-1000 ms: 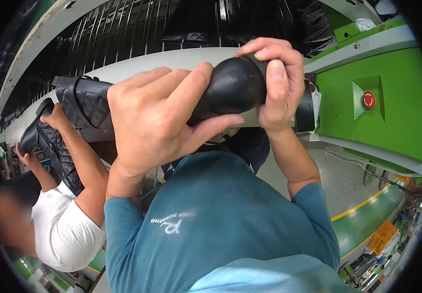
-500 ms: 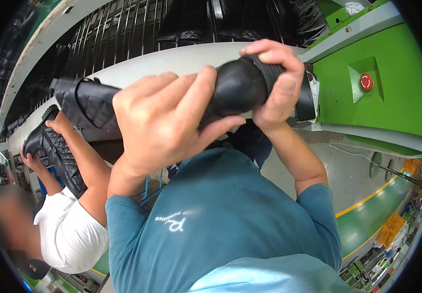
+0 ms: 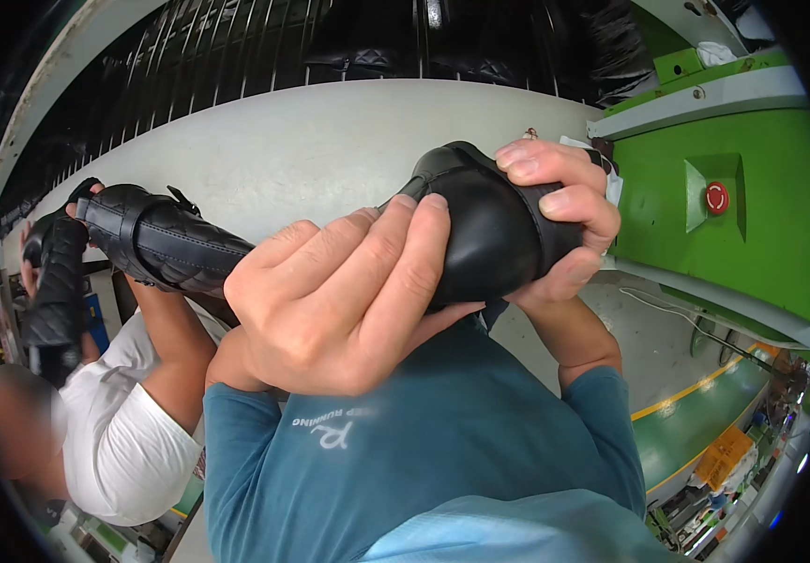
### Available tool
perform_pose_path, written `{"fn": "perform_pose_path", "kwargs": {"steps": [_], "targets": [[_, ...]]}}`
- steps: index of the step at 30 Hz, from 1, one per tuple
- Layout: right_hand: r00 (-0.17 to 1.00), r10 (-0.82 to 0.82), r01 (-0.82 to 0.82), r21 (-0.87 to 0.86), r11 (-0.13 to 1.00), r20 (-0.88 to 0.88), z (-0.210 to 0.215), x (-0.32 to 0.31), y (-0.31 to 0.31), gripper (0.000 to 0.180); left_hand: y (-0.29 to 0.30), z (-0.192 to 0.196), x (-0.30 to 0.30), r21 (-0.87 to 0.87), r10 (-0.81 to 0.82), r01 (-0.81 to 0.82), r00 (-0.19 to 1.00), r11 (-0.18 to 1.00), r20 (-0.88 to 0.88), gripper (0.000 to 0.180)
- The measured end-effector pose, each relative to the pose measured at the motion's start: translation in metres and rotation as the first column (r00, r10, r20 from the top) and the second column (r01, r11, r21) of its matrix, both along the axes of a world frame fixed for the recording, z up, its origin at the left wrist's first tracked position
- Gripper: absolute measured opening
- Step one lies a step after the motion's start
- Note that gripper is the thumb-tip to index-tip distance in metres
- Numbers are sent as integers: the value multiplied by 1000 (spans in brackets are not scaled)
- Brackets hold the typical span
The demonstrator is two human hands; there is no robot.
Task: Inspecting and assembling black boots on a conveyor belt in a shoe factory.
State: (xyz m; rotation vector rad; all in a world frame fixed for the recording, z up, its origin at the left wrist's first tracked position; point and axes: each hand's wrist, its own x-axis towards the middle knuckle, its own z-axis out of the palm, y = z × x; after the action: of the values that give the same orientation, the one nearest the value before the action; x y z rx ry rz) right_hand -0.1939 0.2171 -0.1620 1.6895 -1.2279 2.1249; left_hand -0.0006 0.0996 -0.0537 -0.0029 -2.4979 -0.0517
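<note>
Both my hands hold a tall black boot [image 3: 486, 235] with a smooth rounded toe and a quilted, strapped shaft that stretches to the left. My left hand [image 3: 330, 305] lies over the foot part, its fingers together with their tips beside the toe and its thumb underneath. Around the toe end curls my right hand [image 3: 564, 220], the fingers over the sole edge and the thumb below. My left hand hides the middle of the boot. The sole is mostly out of sight.
A white table [image 3: 330, 127] runs behind the boot, with black quilted pieces [image 3: 358, 52] on a metal rack beyond. To the right stands a green machine [image 3: 658, 216] with a red stop button [image 3: 716, 197]. At left, a co-worker in a white shirt [image 3: 128, 450] handles another black boot [image 3: 53, 281].
The boot has come lower in the picture and rolled, so more of its toe and upper shows. Both my hands keep their hold. The co-worker's boot has moved left and changed its tilt.
</note>
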Motion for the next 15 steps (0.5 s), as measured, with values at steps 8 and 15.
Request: {"fn": "perform_pose_path", "kwargs": {"steps": [8, 15], "targets": [[999, 32, -32, 18, 999, 28, 9, -2, -6, 38, 1, 2, -3, 59, 36, -37, 999, 998, 22, 68], [995, -15, 8, 83, 997, 94, 13, -8, -15, 38, -6, 4, -11, 145, 66, -67, 998, 987, 8, 69]]}}
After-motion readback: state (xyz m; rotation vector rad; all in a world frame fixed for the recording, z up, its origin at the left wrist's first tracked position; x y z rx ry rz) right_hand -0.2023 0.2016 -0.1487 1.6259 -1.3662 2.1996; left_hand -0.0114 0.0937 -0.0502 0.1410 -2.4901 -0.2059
